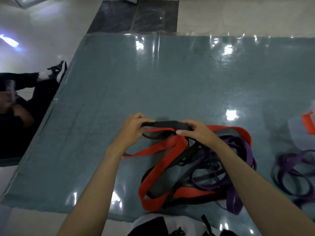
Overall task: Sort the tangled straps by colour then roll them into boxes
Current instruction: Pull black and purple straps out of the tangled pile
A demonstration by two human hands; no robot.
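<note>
Head view: both hands, left (132, 127) and right (196, 132), pinch a flat black strap (166, 124) taut above tangled red and purple straps (201, 167).

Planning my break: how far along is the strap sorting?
Early. Done: a purple bundle lies apart at right. In hand: left hand and right hand hold a black strap stretched between them. Left: the red, black and purple tangle; nothing visibly rolled.

Both bare forearms reach forward and converge. The left hand (132, 127) curls its fingers round one end of a black strap (166, 124), thumb on top. Just beside it, the right hand (194, 132) pinches the other end, knuckles up, thumb tucked beneath.
</note>
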